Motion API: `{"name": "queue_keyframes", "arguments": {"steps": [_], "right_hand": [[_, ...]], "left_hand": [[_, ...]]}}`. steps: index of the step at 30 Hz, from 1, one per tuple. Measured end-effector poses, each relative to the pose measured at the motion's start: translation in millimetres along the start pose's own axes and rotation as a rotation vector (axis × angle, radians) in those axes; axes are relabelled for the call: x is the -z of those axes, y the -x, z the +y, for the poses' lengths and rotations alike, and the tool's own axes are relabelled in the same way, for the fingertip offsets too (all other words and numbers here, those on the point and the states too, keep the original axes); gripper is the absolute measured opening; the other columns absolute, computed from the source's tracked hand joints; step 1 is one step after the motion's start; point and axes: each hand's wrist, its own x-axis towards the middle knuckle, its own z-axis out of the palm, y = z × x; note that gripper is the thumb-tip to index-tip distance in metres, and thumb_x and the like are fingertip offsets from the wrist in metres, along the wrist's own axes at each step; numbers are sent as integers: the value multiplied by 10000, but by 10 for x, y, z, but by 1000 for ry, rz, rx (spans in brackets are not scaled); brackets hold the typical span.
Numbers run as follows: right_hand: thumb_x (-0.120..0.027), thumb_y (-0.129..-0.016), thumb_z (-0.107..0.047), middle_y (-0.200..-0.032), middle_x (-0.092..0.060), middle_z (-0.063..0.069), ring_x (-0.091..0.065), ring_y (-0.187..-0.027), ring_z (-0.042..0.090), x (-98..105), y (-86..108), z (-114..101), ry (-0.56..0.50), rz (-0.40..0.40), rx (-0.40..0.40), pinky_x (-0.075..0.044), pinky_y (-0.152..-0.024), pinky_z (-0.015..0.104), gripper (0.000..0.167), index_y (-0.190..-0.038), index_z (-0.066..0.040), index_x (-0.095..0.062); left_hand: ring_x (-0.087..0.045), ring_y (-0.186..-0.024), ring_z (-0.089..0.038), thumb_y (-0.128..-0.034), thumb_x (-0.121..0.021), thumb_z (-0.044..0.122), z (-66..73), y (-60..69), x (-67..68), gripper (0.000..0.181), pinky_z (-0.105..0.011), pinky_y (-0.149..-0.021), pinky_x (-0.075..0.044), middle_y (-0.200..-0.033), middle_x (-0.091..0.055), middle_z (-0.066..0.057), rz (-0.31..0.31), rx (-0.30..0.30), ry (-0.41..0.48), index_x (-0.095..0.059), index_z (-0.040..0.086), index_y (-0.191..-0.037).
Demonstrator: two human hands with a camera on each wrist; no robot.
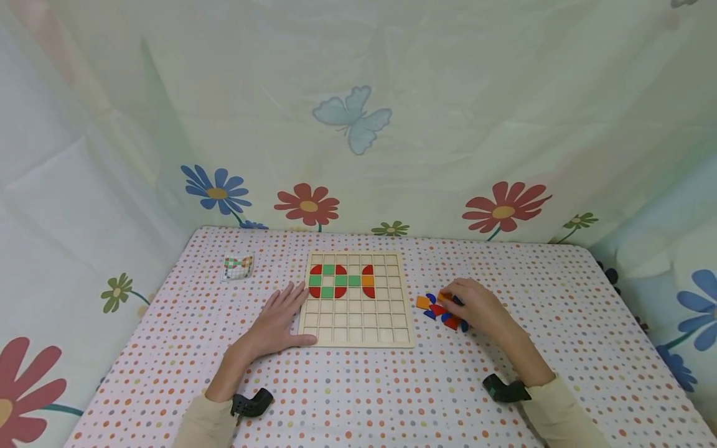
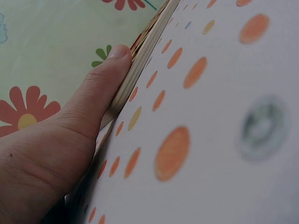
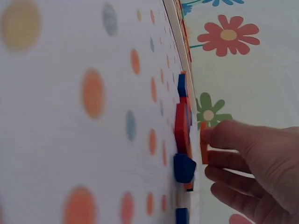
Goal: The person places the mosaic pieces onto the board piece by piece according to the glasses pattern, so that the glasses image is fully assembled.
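My left hand (image 1: 276, 325) lies with spread fingers along the left edge of a wooden grid board (image 1: 358, 322); its thumb touches the front left corner. Red, green and orange tiles fill some upper cells of the board, among them a green square (image 1: 354, 280) and an orange square (image 1: 367, 280). Over a heap of loose pieces to the right of the board, my right hand (image 1: 476, 305) pinches an orange tile (image 3: 204, 145) between thumb and fingers. Red pieces (image 3: 181, 128) and blue pieces (image 3: 185, 168) lie beneath it; the hand partly hides the heap.
A small pattern card (image 1: 238, 267) lies at the back left of the dotted tablecloth (image 1: 358, 398). A floral curtain (image 1: 426, 174) hangs behind the table. Dark wrist cameras (image 1: 252, 403) sit at both cuffs.
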Motion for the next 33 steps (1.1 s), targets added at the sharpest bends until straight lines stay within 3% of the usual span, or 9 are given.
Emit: {"name": "queue_keyframes", "arguments": {"steps": [3,7,12,19,28,33], "right_hand": [[-747,-852,-224,-1092,-688,139,-634,-1036,332,33,-13,-13,-26,48,33,-553,-858,496,252,-1050,-70,-721],[-771,-826,-199,-1050,-702,92,-662,-967,272,34,-92,-90,-58,138,151,-581,-764,415,228,-1022,-90,-733],[-772,-824,-195,-1056,-702,55,-672,-947,220,33,-243,-329,-67,165,289,-579,-712,344,221,-1023,-105,-737],[-752,-847,-200,-1028,-708,23,-664,-947,178,-69,-506,-689,-34,93,377,-574,-772,320,206,-1027,-101,-742],[-692,-896,-183,-1044,-709,21,-657,-969,178,-228,-635,-779,-16,-63,351,-565,-831,324,174,-1043,-102,-734],[-698,-888,-172,-1030,-710,23,-656,-953,181,-255,-641,-792,-11,-79,348,-564,-817,326,162,-1025,-95,-735]], "left_hand": [[-61,-1535,-296,-769,-638,702,7,16,-22,1071,-552,-1219,-84,-1652,-116,-38,13,4,7,-196,134,-1561],[-75,-1532,-301,-773,-658,675,-10,5,-8,1063,-558,-1213,-95,-1651,-128,-39,32,-11,12,-199,127,-1560],[-62,-1534,-296,-775,-657,677,-23,7,-15,1069,-555,-1215,-92,-1653,-111,-31,21,-16,23,-189,122,-1560],[-55,-1535,-290,-775,-642,693,-49,-6,-44,1073,-550,-1217,-93,-1653,-103,-28,21,-27,7,-181,126,-1562],[-62,-1534,-295,-777,-649,683,-28,-4,-42,1068,-558,-1214,-99,-1653,-110,-34,20,-24,6,-184,126,-1562],[-67,-1532,-303,-772,-653,685,-33,1,-34,1074,-560,-1213,-102,-1652,-115,-38,22,-22,3,-194,118,-1560]]}}
